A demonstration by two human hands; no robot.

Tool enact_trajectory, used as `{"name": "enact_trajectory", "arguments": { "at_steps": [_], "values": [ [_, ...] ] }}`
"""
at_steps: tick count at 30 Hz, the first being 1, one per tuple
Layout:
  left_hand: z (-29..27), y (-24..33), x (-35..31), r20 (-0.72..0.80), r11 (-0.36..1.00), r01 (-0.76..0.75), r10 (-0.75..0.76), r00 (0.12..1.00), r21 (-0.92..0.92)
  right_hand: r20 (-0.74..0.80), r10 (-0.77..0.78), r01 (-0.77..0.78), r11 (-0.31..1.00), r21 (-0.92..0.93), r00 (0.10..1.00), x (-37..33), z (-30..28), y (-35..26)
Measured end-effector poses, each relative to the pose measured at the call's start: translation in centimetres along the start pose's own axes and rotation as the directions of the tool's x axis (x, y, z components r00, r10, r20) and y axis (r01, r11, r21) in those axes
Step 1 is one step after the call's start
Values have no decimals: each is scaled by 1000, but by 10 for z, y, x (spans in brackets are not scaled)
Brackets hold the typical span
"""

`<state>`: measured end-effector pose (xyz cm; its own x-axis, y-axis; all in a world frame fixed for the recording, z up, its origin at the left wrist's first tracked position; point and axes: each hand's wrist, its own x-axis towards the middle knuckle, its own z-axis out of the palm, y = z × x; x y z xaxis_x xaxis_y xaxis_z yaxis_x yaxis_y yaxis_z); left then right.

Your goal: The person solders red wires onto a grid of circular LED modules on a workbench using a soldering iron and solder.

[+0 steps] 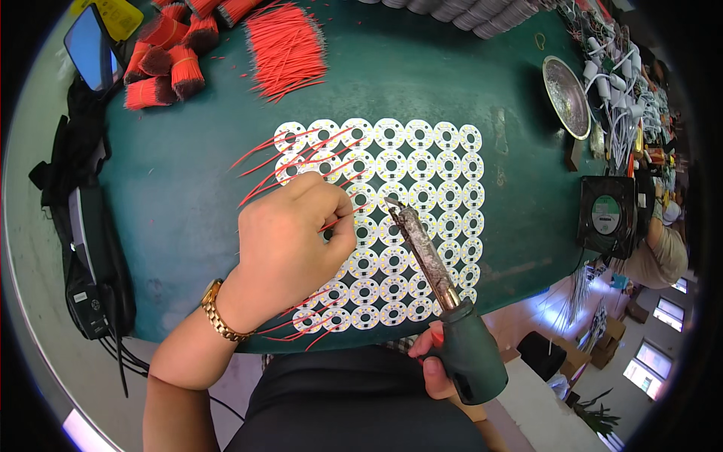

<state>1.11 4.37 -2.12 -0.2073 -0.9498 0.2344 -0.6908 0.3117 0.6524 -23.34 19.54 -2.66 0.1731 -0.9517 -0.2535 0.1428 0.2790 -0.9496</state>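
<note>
My left hand (pixel 297 226), with a gold watch at the wrist, is closed in a pinch over the left part of a sheet of round white circuit boards (pixel 390 134). A thin red wire (pixel 348 215) runs from its fingertips to a board; the pinch point is partly hidden. In my right hand (pixel 435 369) is a soldering gun (pixel 471 358) with a dark green body and a scorched metal barrel. Its tip rests over or on a board near the sheet's middle; contact cannot be told. Several red wires (pixel 256 157) reach leftward from the boards at the left side.
Loose red wires (pixel 286 49) lie in a pile at the back, beside bundled red wires (pixel 158 68). A round metal dish (pixel 566 98), a black fan (pixel 607 215) and white-cabled parts (pixel 614 83) stand at right. A phone (pixel 92 49) is at far left. Another person's arm (pixel 659 252) shows beyond the fan.
</note>
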Motion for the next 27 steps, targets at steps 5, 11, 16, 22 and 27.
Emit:
{"name": "enact_trajectory", "arguments": {
  "at_steps": [5,11,16,22,27],
  "values": [
    [-2,2,-1,3,998,-8,8,1000,58,77,-15,30,977,-209,997,4,3,-12],
    [-28,-4,29,78,995,-20,12,997,97,102,29,-5,974,-226,994,-9,-11,18],
    [-35,-36,93,-239,859,34,104,965,511,18,-223,220,946,-236,975,-11,-2,41],
    [-27,-64,108,-158,734,14,127,979,679,-14,-206,204,976,-81,979,-10,0,47],
    [-26,-71,107,-173,761,-38,196,965,648,85,-259,271,946,-179,962,-3,-4,43]
  ]
}}
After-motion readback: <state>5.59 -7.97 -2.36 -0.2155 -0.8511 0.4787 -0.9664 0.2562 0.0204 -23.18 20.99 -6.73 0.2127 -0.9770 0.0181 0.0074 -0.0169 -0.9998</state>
